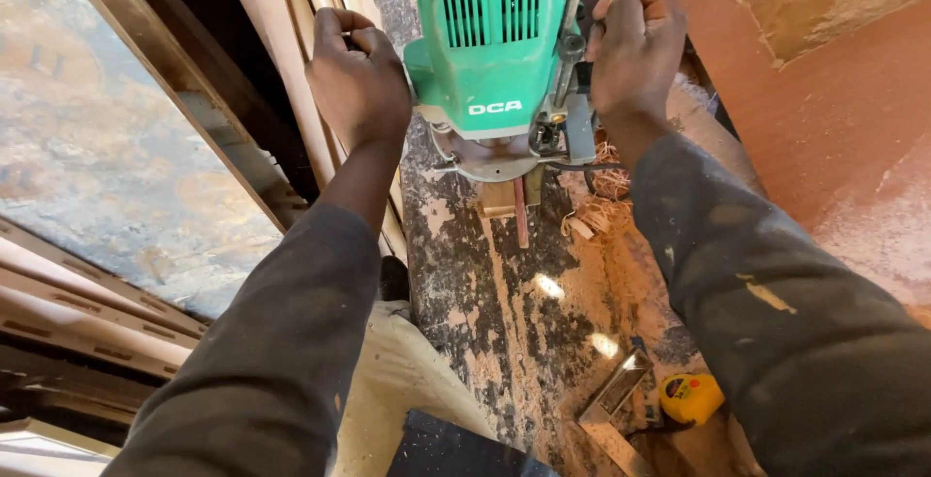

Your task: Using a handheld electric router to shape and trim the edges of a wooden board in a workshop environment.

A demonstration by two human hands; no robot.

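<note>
Router (495,50): green-bodied power tool, stood upright on a dust-coated worktop (465,273), held between both hands.
Window frame (223,128): timber members are seen at far left, beside the worktop edge.
Left hand (357,75): closed in a fist around the router's left side handle.
Right hand (635,46): closed around the right side handle.
Wood shavings (601,210): piled just beside the router base.
Tape measure (690,397): yellow, laid at lower right, near a metal square (616,399).

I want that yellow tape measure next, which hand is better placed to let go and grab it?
Probably the right hand: the tape measure lies on its side, below that sleeve. The left hand would have to cross over.
</note>
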